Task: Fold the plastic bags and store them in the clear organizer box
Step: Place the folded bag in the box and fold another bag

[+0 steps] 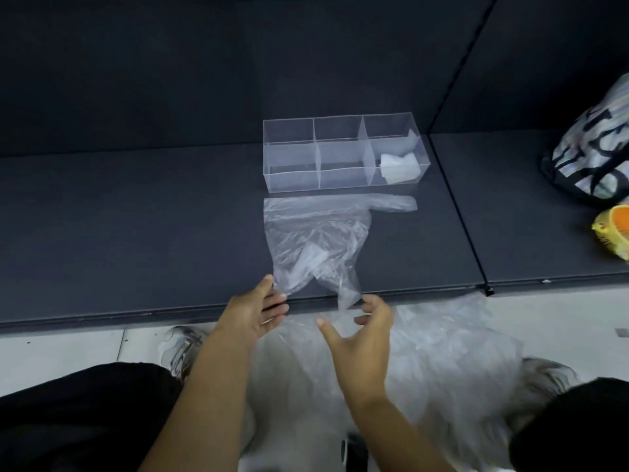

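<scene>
Open room on the dark surface [136, 216] left of the clear organizer box [292, 180] and the spread plastic bag [316, 233] just before it. Hemmed at far right by a patterned bag [592, 148] and an orange item [612, 229]. Reachable from above: left and middle sections; right section partly filled by a folded bag [398, 166].

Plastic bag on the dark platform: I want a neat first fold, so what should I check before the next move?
1. Plastic bag laid flat: not ok, its near end is crumpled.
2. Far handle straight: ok, it lies stretched out before the organizer box.
3. Grip: not ok, left hand and right hand are both open at the bag's near edge.
4. Free compartment: ok, left and middle sections look empty; a folded bag sits at the right end.
5. Folding room: ok, the patterned bag sits far right.
</scene>
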`<action>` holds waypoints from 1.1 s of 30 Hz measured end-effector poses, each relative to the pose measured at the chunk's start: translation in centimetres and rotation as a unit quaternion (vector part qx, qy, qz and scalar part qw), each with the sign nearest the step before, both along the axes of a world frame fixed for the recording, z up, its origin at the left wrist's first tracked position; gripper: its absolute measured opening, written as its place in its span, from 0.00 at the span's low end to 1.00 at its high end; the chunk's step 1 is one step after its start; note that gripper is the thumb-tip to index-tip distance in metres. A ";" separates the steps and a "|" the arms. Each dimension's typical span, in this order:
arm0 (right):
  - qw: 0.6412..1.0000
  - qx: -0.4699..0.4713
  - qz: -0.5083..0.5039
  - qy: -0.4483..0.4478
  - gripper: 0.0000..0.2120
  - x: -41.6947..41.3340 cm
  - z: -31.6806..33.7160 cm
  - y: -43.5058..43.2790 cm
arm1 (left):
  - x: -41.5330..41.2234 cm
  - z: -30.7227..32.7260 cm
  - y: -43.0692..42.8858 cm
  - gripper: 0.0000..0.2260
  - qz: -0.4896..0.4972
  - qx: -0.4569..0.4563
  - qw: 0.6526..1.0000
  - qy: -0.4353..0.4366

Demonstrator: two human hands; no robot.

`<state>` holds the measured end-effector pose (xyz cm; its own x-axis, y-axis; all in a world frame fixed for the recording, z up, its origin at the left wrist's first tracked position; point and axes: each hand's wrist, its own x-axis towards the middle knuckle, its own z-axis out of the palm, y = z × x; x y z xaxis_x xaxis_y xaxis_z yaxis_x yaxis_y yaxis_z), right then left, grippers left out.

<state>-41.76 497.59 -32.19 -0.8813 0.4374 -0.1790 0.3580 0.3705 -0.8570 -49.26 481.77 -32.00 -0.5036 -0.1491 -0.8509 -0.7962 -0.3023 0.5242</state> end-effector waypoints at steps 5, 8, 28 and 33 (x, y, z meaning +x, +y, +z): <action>0.994 0.028 -0.100 -0.019 0.17 -1.3 0.5 -0.7 | 0.7 0.4 1.5 0.09 0.031 0.006 0.999 0.018; 0.993 0.035 -0.107 -0.039 0.08 -2.1 0.2 -0.2 | 0.9 0.5 1.4 0.06 0.045 0.009 0.999 0.026; 0.970 0.166 -0.025 -0.178 0.09 -7.9 0.1 19.2 | 0.9 0.7 0.4 0.10 -0.080 -0.178 0.979 0.057; 0.939 0.337 -0.059 -0.034 0.13 -8.5 0.6 13.5 | -1.0 0.8 1.5 0.08 -0.170 -0.539 0.787 0.246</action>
